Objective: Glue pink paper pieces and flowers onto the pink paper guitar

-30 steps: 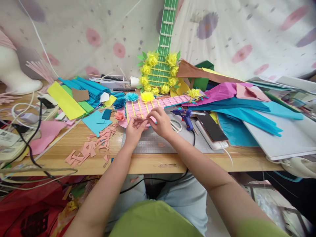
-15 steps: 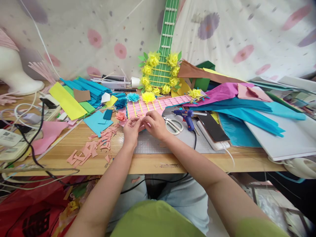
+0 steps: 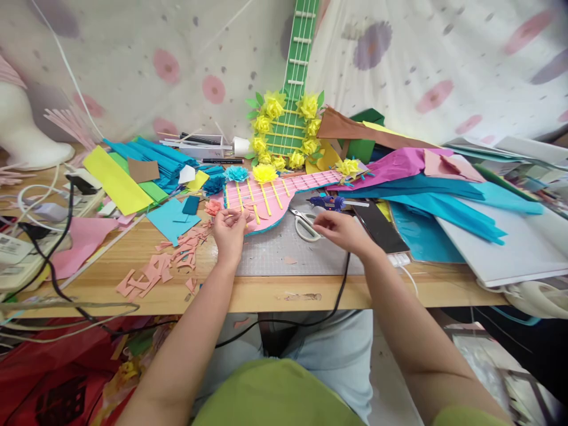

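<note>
My left hand [image 3: 229, 232] is closed in a pinch at the wide end of a pink paper guitar [image 3: 276, 207], beside a salmon paper flower [image 3: 213, 207]. A small salmon paper piece [image 3: 256, 214] shows at its fingertips, mostly hidden. My right hand [image 3: 341, 229] curls over the handle of a blue glue gun [image 3: 326, 202], which lies on the grey cutting mat [image 3: 275, 257]. The handle is covered by the hand. White-handled scissors [image 3: 306, 228] lie just left of the right hand. Yellow and blue paper flowers [image 3: 265, 173] sit along the guitar's far edge.
A green paper guitar [image 3: 290, 127] with yellow flowers stands at the back. Salmon scraps [image 3: 153, 273] and coloured paper [image 3: 118, 180] lie to the left. A black phone [image 3: 384, 228] and blue sheets [image 3: 461, 213] are at right. The gun's black cord [image 3: 344, 275] hangs over the table edge.
My right hand has left the left hand and moved right to the glue gun. My left hand stays by the pink guitar, now more of it uncovered.
</note>
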`<state>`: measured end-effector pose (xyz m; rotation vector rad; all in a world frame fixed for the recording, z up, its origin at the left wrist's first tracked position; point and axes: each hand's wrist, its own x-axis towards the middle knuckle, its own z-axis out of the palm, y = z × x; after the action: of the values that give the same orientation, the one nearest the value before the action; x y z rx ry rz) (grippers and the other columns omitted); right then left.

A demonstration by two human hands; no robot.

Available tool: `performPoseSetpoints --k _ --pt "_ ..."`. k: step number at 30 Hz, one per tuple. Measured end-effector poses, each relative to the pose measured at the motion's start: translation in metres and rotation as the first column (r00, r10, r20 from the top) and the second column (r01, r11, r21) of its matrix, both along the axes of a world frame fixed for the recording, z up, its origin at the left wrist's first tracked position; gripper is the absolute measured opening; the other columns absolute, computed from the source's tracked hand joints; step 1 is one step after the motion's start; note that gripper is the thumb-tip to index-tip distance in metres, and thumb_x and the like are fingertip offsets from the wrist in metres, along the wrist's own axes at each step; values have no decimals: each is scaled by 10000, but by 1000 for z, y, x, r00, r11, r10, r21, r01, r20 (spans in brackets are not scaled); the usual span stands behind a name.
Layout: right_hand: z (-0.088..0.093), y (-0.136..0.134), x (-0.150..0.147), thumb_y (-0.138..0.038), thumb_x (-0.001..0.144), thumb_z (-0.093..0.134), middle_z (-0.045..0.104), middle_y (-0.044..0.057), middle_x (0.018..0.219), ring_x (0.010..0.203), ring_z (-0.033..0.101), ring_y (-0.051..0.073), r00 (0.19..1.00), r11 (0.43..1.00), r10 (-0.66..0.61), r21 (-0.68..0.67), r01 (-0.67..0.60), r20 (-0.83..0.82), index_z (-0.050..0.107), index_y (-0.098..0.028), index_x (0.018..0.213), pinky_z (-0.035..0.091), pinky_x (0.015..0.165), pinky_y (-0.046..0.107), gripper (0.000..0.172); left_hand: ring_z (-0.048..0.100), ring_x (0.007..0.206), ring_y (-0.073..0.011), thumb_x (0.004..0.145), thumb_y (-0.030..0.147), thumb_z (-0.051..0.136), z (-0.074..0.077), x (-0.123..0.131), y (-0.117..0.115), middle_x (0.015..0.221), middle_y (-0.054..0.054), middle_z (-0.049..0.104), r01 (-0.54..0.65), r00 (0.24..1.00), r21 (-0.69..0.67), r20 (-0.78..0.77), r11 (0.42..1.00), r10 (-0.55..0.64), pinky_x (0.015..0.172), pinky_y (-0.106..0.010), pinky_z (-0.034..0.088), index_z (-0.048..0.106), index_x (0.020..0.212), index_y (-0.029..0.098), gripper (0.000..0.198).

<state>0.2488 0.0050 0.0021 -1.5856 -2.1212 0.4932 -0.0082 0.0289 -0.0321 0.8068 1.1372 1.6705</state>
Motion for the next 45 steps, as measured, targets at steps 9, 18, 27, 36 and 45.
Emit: performPoseSetpoints --k 9,18,27,36,45 --pt "-9 12 45 -558 738 615 654 89 835 715 579 207 889 904 -420 -4 428 183 584 -175 855 395 612 297 402 718 737 -206 579 341 771 -5 -4 2 737 -22 671 17 997 20 -81 1000 -15 500 -219 547 503 818 175 395" --pt "-34 44 27 -513 731 613 679 125 806 817 627 272 833 833 -551 -99 545 -52 668 -135 887 461 682 342 412 712 701 -192 591 300 749 -4 -2 -2 738 -25 683 28 987 -7 -155 1000 -29 454 -198 522 514 860 178 377" --pt "2 30 -15 -648 712 599 482 -21 509 469 417 94 812 990 -131 -115 79 -568 652 -165 758 360 481 250 488 692 595 -177 613 238 729 -1 -1 -4 707 -21 687 25 981 -85 -190 996 -41 447 -224 525 489 895 184 374" --pt "-13 36 -60 -624 711 614 649 27 694 679 587 167 880 997 15 -56 -47 -475 639 -189 737 472 666 296 437 713 662 -216 612 273 746 -2 -1 -4 677 -6 682 29 985 -73 -167 997 -41 454 -240 538 445 923 199 440" --pt "-17 29 -61 -572 738 621 655 23 716 670 574 158 899 996 34 -63 -68 -436 679 -183 938 448 629 274 441 710 652 -212 630 234 733 0 -1 -5 687 -13 690 -1 985 -93 -172 996 -15 472 -250 544 419 932 201 437"
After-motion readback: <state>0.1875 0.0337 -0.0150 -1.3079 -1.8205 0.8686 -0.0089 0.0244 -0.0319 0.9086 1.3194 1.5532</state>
